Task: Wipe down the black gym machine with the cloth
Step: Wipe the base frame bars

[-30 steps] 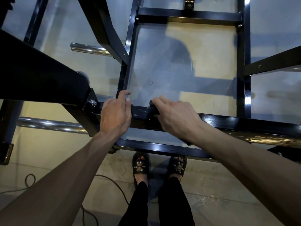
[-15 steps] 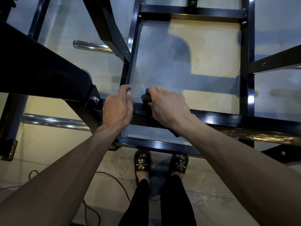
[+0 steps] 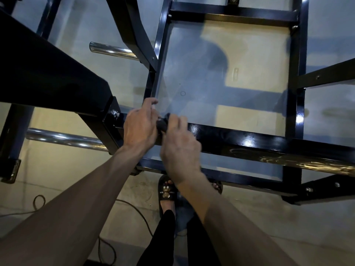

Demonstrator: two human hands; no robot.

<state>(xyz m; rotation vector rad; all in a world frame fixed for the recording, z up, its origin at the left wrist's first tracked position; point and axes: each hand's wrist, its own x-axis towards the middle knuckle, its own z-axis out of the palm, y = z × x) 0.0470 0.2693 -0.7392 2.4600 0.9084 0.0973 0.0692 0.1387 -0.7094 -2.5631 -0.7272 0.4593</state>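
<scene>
The black gym machine (image 3: 249, 140) is a frame of glossy square steel tubes seen from above, with a horizontal crossbar running in front of me. My right hand (image 3: 180, 148) holds a dark bunched cloth (image 3: 163, 124) against that crossbar, fingers curled over it near the frame's left corner. Only a small fold of the cloth shows between my hands. My left hand (image 3: 140, 127) grips the crossbar right beside it, at the joint with the upright tube, touching the cloth.
A thick black beam (image 3: 48, 81) slants in from the left, bolted at the corner. Chrome pegs (image 3: 65, 138) stick out on the left. A brass-coloured bar (image 3: 288, 161) lies along the right. Below are the concrete floor, a cable (image 3: 134, 208) and my sandalled feet (image 3: 167, 191).
My right hand has slid the cloth leftward along the crossbar until it meets my left hand. The left hand has stayed on the corner joint.
</scene>
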